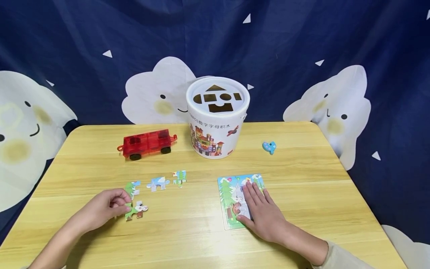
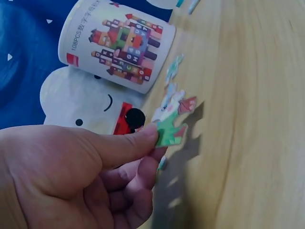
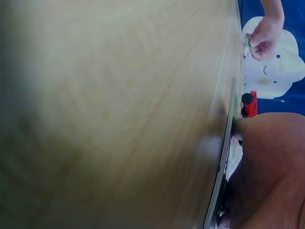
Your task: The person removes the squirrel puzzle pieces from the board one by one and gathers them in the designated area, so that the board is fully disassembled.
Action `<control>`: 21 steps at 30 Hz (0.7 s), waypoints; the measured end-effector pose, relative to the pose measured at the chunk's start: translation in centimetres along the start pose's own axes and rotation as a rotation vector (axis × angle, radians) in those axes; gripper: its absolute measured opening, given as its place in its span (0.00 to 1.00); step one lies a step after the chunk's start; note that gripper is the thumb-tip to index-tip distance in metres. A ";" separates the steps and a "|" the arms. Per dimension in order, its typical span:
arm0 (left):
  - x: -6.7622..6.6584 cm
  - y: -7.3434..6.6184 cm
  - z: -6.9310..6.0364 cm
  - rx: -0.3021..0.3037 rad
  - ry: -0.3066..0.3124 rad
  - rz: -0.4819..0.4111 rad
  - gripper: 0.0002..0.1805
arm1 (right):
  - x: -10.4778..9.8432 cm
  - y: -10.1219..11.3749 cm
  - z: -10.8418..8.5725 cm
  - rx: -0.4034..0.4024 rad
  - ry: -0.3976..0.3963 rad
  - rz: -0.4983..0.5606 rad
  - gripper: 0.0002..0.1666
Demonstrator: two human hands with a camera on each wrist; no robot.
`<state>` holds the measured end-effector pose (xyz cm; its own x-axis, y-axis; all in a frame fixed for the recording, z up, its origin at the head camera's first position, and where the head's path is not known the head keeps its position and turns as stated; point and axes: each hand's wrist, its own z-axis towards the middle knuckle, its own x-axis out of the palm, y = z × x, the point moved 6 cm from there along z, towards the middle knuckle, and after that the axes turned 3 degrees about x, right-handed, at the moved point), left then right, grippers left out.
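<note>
Between thumb and fingers, my left hand [image 1: 106, 207] pinches a jigsaw piece [image 1: 137, 210] with green and a white animal head on it. The left wrist view shows this piece [image 2: 172, 125] held up off the table, its shadow beneath. Just beyond lies another piece [image 1: 133, 189], partly behind the fingers. Farther right are a light blue piece [image 1: 158, 184] and a piece with a green tree [image 1: 180, 178]. My right hand [image 1: 265, 215] rests flat, fingers extended, on the puzzle board [image 1: 226, 198], covering much of its right side.
A red toy wagon [image 1: 147, 144] with black wheels stands at the back left. Beside it is a white block bucket [image 1: 216, 123] with shaped holes in its lid. A small blue toy piece [image 1: 269, 147] lies at the back right. Behind the wooden table [image 1: 188, 239] hangs a dark blue curtain [image 1: 268, 45].
</note>
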<state>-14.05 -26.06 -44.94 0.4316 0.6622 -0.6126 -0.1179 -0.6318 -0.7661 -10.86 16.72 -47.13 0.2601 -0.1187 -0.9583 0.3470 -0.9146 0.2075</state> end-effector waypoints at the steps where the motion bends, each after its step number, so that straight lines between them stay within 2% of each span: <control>1: -0.1 0.2 -0.1 -0.009 -0.010 0.023 0.07 | 0.0 0.0 0.0 0.000 -0.001 0.000 0.51; 5: -0.5 0.8 -0.3 -0.037 -0.050 0.124 0.06 | 0.0 0.1 -0.1 -0.004 -0.008 0.005 0.51; 8: -0.7 1.1 -0.5 -0.053 -0.064 0.165 0.06 | 0.0 0.1 -0.1 -0.005 -0.012 0.004 0.51; 14: -0.9 1.6 -0.4 -0.085 -0.062 0.195 0.07 | 0.0 0.0 -0.1 -0.002 -0.014 0.004 0.51; 21: -0.9 1.7 -0.1 -0.089 -0.068 0.202 0.08 | 0.0 0.0 0.0 0.001 -0.012 0.006 0.51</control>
<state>-14.57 -27.77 -45.67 0.3453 0.5423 -0.7660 -0.1153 -0.7855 -0.6081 -10.82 16.71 -47.09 0.2515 -0.1283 -0.9593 0.3444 -0.9145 0.2126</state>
